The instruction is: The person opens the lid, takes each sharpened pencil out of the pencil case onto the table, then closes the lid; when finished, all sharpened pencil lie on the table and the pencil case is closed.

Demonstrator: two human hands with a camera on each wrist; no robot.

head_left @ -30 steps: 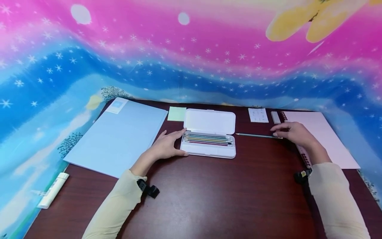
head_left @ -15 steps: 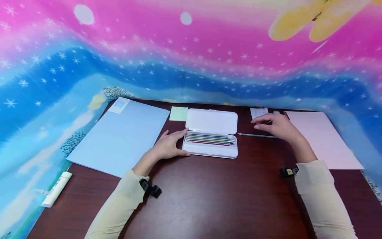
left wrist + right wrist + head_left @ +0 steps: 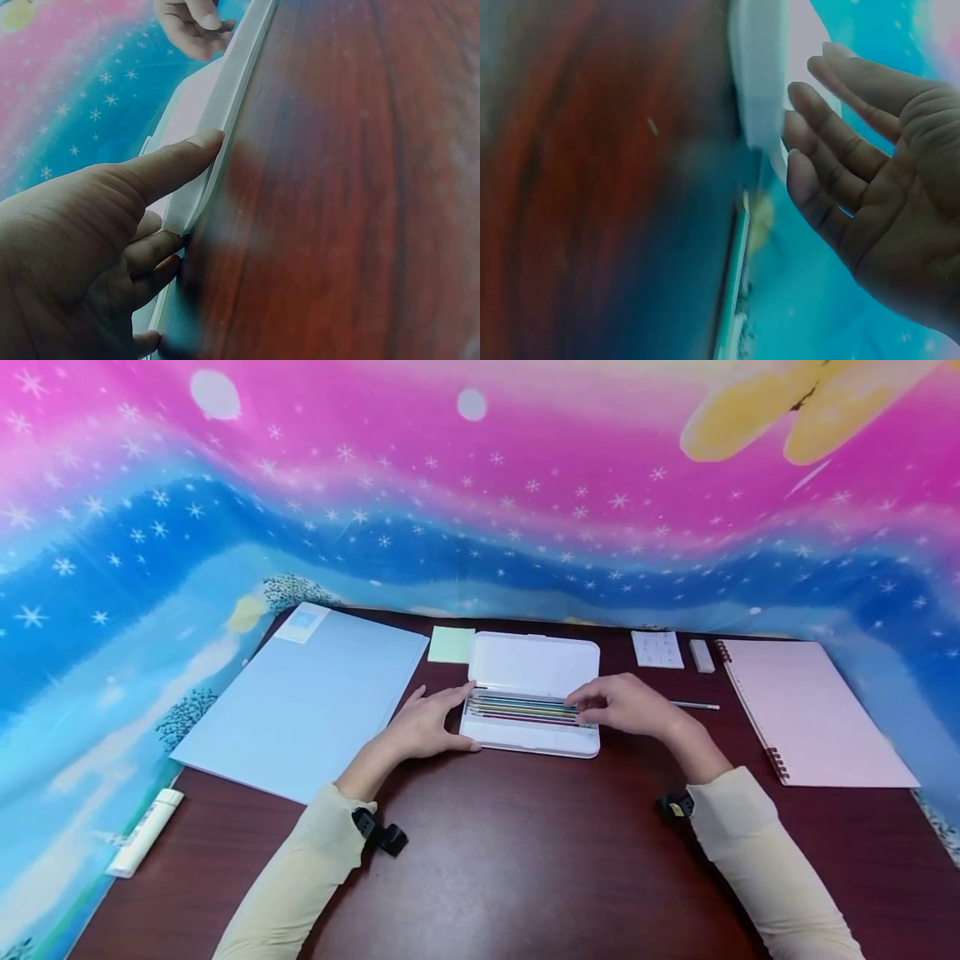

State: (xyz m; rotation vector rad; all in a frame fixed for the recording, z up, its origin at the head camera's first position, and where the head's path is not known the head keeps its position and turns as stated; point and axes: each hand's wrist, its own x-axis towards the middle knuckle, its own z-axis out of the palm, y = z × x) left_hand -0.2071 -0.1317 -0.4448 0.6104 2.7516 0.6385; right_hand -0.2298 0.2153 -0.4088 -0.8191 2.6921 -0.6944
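A white pencil case (image 3: 534,662) lies with its lid raised in the head view, several pencils (image 3: 521,709) side by side in its tray. My left hand (image 3: 423,725) grips the case's left end, thumb at the front edge and index finger at the back corner. In the left wrist view that thumb (image 3: 180,161) lies on the case's side wall. My right hand (image 3: 633,706) hovers at the pencils' right ends, fingers loosely bent; in the right wrist view nothing is between them. A loose green-blue pencil (image 3: 697,705) lies right of the case, partly hidden behind my right hand.
Left of the case are a large light-blue folder (image 3: 307,702), a green sticky-note pad (image 3: 451,645) and a white tube (image 3: 146,833). To the right lie a small written paper (image 3: 657,650), an eraser (image 3: 701,656) and a pink spiral notebook (image 3: 825,714). A printed curtain (image 3: 465,527) borders the table.
My right hand has left the loose pencil's right end and moved left to the pencils in the case. The loose pencil stays on the table. My left hand keeps its place on the case.
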